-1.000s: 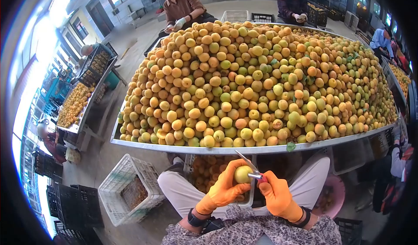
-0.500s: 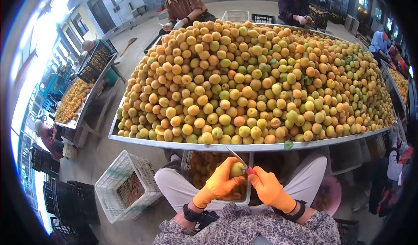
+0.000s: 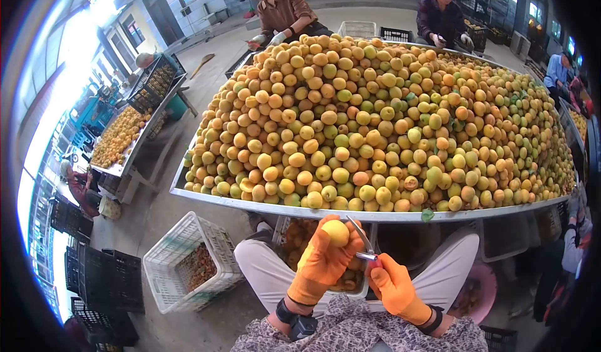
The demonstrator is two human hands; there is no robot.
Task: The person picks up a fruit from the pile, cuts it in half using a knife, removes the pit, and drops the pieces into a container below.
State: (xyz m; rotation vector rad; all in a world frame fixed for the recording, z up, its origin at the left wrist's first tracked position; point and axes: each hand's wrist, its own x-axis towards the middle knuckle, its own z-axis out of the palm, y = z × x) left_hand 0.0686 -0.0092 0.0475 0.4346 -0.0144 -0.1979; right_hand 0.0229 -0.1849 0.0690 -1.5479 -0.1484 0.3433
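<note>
One yellow apricot (image 3: 336, 233) sits in the orange-gloved left hand (image 3: 319, 261), whose fingers are curled around it, leaving its top bare. The right hand (image 3: 397, 288), also gloved, is closed on the handle of a small knife (image 3: 363, 235). The fruit lies forward and left of this right hand, so the left is nearer. The knife's long axis slants forward and leftward, its blade just beside the apricot; contact cannot be told. Both hands are between the seated wearer's pale-trousered knees (image 3: 446, 261). Just ahead, the metal rim of a broad tray (image 3: 263, 207) crosses the way, banking a high heap of apricots (image 3: 350, 127). A white plastic crate (image 3: 226, 258) stands leftward, a pink basin (image 3: 492, 283) rightward.
</note>
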